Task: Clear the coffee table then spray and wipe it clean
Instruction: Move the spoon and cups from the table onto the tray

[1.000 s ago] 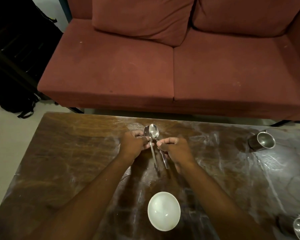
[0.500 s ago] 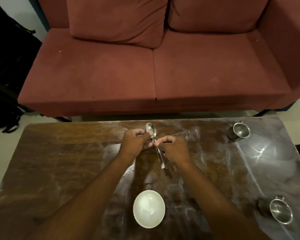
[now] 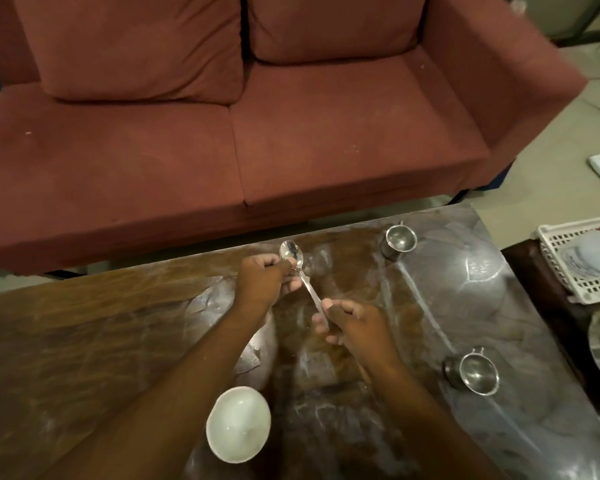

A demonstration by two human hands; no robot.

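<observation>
The metal spoon (image 3: 307, 285) is over the far middle of the coffee table (image 3: 84, 341). The left hand (image 3: 260, 285) pinches its neck and the right hand (image 3: 355, 327) curls round the handle end. It looks light, stiff and slippery, so the handle is best to hold. A white bowl (image 3: 238, 424) stands nearer.

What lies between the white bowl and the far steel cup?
The right hand, gripping the spoon handle, over the streaked coffee table, as the head view shows.
</observation>
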